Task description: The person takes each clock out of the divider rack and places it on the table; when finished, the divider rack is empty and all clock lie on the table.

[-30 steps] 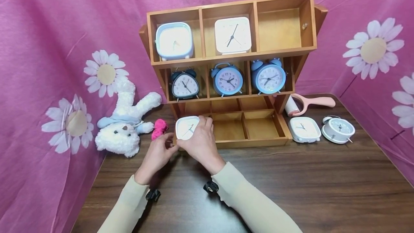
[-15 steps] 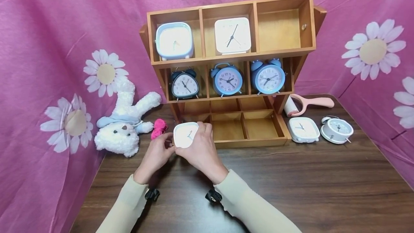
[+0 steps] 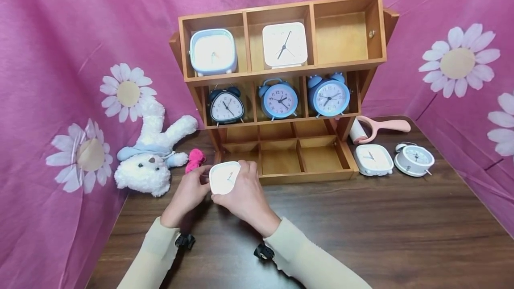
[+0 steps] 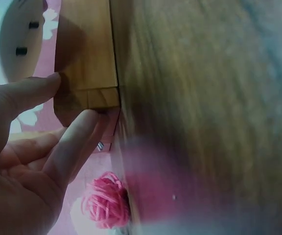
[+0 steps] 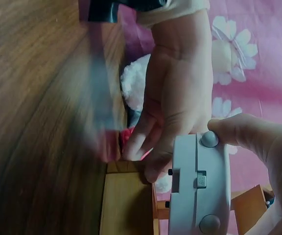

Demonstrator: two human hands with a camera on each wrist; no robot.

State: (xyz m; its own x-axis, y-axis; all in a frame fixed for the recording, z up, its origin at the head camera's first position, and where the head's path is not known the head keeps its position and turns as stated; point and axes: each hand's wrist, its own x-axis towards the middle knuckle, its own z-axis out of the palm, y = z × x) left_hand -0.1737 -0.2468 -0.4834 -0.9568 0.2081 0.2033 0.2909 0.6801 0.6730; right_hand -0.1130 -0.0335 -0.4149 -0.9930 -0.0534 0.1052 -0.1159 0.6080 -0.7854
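My right hand [image 3: 249, 195] grips a small white rounded-square alarm clock [image 3: 222, 178], thumb at its lower edge and fingers along its right side. Its face is tilted up, and glare washes out part of the dial. In the right wrist view the clock's underside shows two round feet [image 5: 210, 139]. Just left of it is my left hand [image 3: 188, 195]. In the left wrist view, thumb and fingertips of that hand lie right at the front left corner of the wooden shelf's bottom tray [image 4: 89, 54], fingers fairly straight. The clock sits in front of that tray's left compartment.
The wooden shelf [image 3: 289, 74] carries several alarm clocks on its upper two tiers. Right of it lie a white square clock [image 3: 374, 159], a white round clock [image 3: 414, 159] and a pink lint roller [image 3: 381, 125]. A white teddy bear [image 3: 144, 173] and pink yarn [image 3: 195, 159] lie left.
My right hand has drawn the clock toward me, away from the tray's left compartment, and tilted its face further up. My left hand has shifted slightly left and nearer to me.
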